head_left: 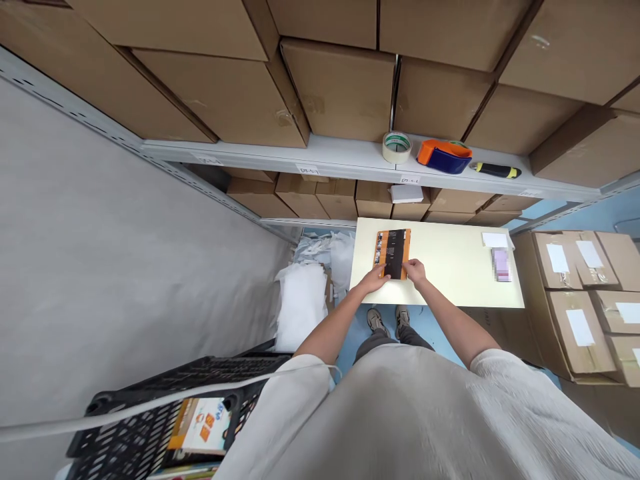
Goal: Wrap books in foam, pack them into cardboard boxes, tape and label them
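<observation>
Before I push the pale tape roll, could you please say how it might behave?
Lying flat, the pale tape roll would probably slide, not roll. Being hollow, it may feel light; near the front of the shelf, it might fall.

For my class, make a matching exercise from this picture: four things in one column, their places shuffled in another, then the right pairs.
Things
1. Book
2. Tape roll
3. Cutter
4. Crate

Places
A. On the shelf, right of the dispenser
B. At the picture's lower left
C. Between the left hand and right hand
D. On the shelf, left of the dispenser

Pairs: 1-C, 2-D, 3-A, 4-B
</observation>
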A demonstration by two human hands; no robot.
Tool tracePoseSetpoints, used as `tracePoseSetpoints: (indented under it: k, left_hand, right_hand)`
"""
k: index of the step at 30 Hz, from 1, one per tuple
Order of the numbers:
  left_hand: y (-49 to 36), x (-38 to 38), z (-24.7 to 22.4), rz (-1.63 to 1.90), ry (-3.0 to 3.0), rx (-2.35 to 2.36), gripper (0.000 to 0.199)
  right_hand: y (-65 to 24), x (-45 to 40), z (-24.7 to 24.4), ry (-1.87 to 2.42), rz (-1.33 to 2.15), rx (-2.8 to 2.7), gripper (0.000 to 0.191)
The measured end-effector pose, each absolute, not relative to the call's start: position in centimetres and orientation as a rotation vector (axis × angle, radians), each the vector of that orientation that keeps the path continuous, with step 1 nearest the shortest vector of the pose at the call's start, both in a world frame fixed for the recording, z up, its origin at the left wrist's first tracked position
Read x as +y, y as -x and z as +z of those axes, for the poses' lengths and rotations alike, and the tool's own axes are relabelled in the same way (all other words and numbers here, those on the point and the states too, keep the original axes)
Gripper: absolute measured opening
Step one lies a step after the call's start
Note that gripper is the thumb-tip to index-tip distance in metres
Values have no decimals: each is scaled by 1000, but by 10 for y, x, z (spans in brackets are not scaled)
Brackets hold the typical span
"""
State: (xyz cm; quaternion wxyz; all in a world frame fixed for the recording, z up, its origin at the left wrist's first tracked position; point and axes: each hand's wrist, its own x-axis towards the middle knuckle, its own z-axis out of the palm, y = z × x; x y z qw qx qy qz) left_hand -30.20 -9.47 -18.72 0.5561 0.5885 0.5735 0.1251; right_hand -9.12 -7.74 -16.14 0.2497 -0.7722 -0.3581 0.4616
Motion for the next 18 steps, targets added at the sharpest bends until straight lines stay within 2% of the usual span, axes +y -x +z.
tracePoseSetpoints:
  k: [6,10,12,15,18]
  left_hand:
    - [257,-78,-167,670,-1209,1248,53]
    - [266,-72,-155,813,-1158,1415,47]
    - [286,-71,-154,801,-1163,1521,48]
    - [319,-72,-160,707,-1204,1637,61]
    - [339,-75,-169,610,-1262,1665,66]
  right_hand:
    - [94,-68,-131,1919,982,-1171,24]
    - [109,-70,-129,1634,1257,-1399,37]
    - [116,-75,-136,1587,1359,-1564,39]
    - [121,-85,-149,1685,1331,-1877,37]
    - [121,-96,-159,1855,1284,-2195,51]
